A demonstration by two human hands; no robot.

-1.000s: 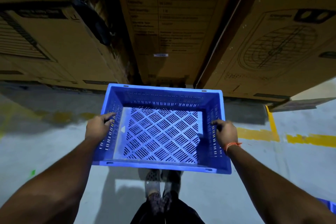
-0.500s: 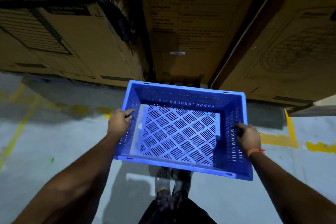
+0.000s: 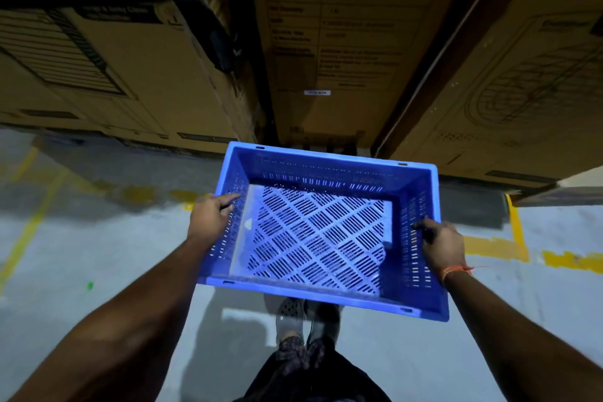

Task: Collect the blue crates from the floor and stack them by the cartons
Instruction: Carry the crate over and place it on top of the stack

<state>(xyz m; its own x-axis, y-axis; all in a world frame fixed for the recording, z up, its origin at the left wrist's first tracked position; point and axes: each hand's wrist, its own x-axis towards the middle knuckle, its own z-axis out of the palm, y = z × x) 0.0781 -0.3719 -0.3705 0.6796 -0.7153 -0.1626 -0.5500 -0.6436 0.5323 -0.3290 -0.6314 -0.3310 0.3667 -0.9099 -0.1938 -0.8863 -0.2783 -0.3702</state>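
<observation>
An empty blue crate (image 3: 319, 238) with a slotted bottom and perforated walls hangs in the air above the floor, level, its long side toward me. My left hand (image 3: 210, 215) grips its left wall, thumb over the rim. My right hand (image 3: 440, 243) grips the right wall the same way, an orange thread round the wrist. Tall brown cartons (image 3: 342, 42) stand just beyond the crate's far edge.
More cartons stand at the left (image 3: 81, 59) and right (image 3: 522, 91), with dark gaps between them. The grey floor (image 3: 98, 254) carries worn yellow lines (image 3: 518, 232). My feet (image 3: 303, 320) show under the crate's near edge.
The crate and both hands have shifted right in the view and come a little closer to the cartons. Both grips are unchanged.
</observation>
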